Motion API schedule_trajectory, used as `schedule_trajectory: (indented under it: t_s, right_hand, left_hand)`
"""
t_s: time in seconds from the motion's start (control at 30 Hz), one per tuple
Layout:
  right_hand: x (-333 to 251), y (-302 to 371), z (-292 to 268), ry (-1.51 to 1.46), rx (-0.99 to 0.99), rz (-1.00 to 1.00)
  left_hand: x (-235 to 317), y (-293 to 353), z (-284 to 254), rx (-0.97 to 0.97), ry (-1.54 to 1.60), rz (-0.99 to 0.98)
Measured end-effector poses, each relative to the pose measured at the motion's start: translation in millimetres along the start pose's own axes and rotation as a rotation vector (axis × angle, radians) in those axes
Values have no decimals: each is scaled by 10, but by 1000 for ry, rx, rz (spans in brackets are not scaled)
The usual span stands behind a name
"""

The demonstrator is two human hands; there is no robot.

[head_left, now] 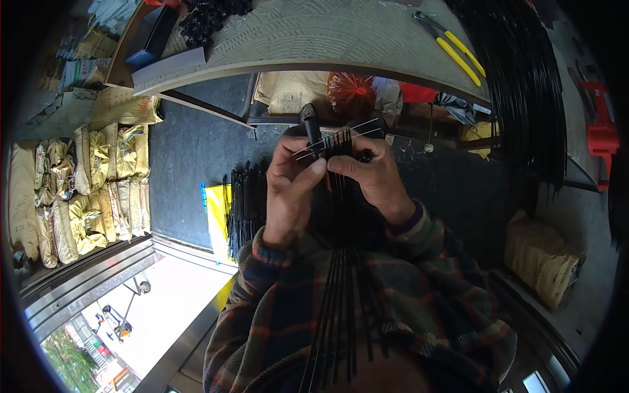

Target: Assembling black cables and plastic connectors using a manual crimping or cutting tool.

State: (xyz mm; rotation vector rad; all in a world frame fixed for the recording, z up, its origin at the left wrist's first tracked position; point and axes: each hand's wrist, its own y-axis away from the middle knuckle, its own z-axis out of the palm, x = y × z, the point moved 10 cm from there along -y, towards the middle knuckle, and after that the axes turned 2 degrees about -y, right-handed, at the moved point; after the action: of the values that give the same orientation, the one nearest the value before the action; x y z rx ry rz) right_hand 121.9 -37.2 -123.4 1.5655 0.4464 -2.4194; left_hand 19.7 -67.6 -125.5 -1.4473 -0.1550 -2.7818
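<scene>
Table (308,39) across the top of the frame, pale, with curved ridged marks; yellow-handled cutters (458,56) on it, upper right. Dark floor (187,157) beneath; brown wrapped packages (78,196) stacked at left. Thin black rods (335,295), straight, roughly parallel, run from frame centre toward the lower edge. Slim silvery wires (365,124) cross their upper ends at a slant. Left hand (289,196) and right hand (382,182) near each other, thumbs and fingers pinched narrow on the crossing.
</scene>
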Motion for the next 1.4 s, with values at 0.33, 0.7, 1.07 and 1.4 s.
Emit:
schedule_trajectory:
  t_s: [0.33, 0.7, 1.07, 1.4]
  right_hand:
    - [-102, 51, 82, 111, 25, 98]
    - [-111, 35, 97, 131, 43, -26]
    - [-210, 151, 0, 158, 85, -4]
    - [79, 54, -217, 45, 119, 132]
  left_hand:
    - [225, -53, -167, -7, -220, 63]
    - [78, 45, -117, 105, -162, 78]
    - [34, 39, -37, 82, -235, 254]
    - [5, 14, -209, 137, -212, 321]
